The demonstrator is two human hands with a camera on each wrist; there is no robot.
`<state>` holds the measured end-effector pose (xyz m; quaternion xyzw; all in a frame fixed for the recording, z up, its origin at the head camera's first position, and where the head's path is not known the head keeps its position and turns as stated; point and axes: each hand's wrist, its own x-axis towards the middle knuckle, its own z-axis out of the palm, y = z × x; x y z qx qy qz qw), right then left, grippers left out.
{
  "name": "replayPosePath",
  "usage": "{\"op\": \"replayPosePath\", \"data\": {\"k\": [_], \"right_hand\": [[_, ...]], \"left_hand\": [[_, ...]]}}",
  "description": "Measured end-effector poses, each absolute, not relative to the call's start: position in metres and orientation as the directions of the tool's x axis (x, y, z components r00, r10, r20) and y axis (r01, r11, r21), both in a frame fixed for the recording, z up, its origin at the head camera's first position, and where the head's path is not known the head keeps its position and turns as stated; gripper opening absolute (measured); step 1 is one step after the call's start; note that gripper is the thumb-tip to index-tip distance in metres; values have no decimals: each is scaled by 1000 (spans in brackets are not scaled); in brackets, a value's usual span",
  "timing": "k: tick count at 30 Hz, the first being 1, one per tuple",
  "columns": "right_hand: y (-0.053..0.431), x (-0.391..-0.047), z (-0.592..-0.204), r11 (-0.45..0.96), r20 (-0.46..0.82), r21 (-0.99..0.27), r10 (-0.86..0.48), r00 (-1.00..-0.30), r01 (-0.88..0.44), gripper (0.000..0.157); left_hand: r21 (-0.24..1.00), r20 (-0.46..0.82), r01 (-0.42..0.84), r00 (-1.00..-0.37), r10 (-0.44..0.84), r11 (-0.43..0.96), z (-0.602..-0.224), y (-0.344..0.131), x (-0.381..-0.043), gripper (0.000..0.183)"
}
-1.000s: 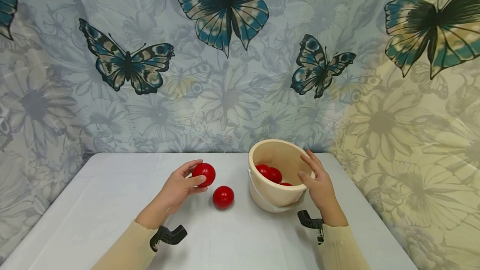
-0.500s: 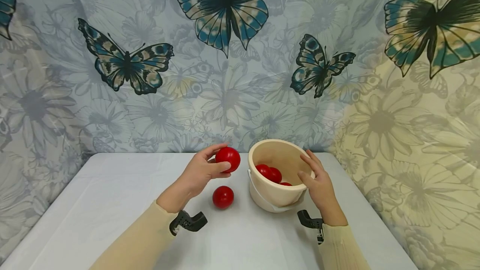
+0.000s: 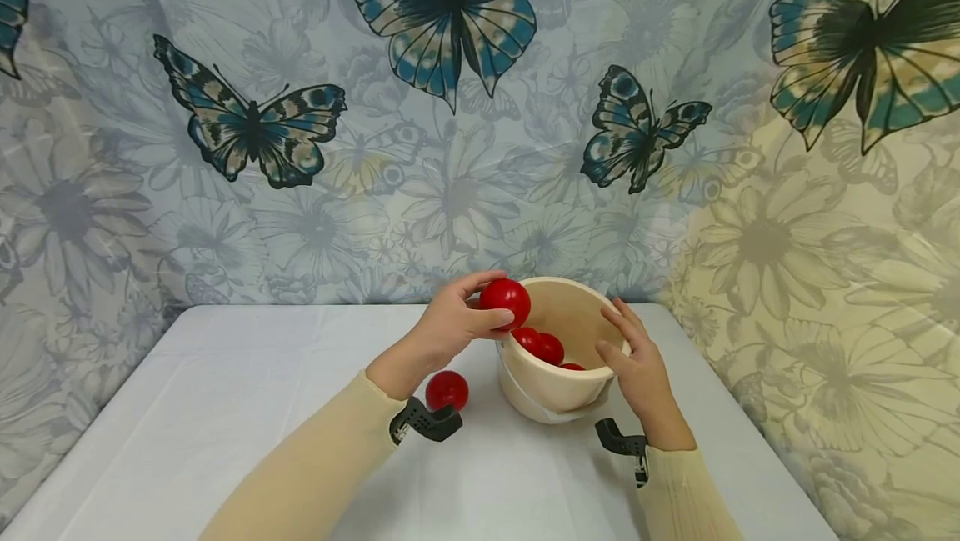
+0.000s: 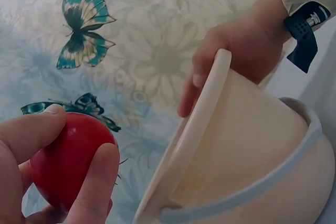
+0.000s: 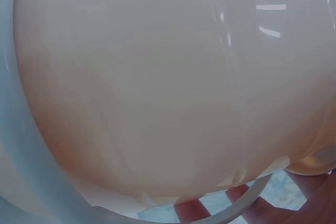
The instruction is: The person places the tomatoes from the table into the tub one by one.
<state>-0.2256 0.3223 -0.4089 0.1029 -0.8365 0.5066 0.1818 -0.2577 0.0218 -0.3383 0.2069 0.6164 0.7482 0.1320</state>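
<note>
Thumb and fingers of my left hand (image 3: 442, 328) grip a smooth, glossy, tomato-like red ball (image 3: 506, 303). In the head view the ball overlaps the left rim of a cream bucket (image 3: 551, 399); the left wrist view shows it beside the bucket (image 4: 252, 145), whose near side carries a pale handle. Several similar red balls (image 3: 551, 348) lie inside, partly hidden by the wall. Another red ball (image 3: 447, 391) sits on the table left of the bucket, just behind the left wrist mount. My right hand (image 3: 641, 370) holds the bucket's right rim, its fingertips over the edge.
A white-covered table (image 3: 247, 408) bears the bucket and the loose ball. Directly behind it hangs a butterfly-and-flower patterned backdrop (image 3: 457, 207). Each wrist carries a black camera mount (image 3: 431, 422). The bucket's wall (image 5: 157, 77) fills most of the right wrist view.
Carrying the red ball, my left hand has moved right and up from beside the loose ball to the bucket's left rim. The right hand stays on the rim.
</note>
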Motion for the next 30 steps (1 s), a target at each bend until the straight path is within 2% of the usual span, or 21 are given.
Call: {"op": "replayPosePath", "data": {"k": [13, 30], "right_hand": [[321, -225, -407, 471, 389, -815, 12, -921, -338, 56], [320, -224, -406, 485, 393, -809, 24, -919, -333, 54]], "left_hand": [[985, 129, 61, -881, 456, -161, -337, 57, -260, 59], [992, 105, 61, -883, 457, -111, -339, 75, -263, 60]]}}
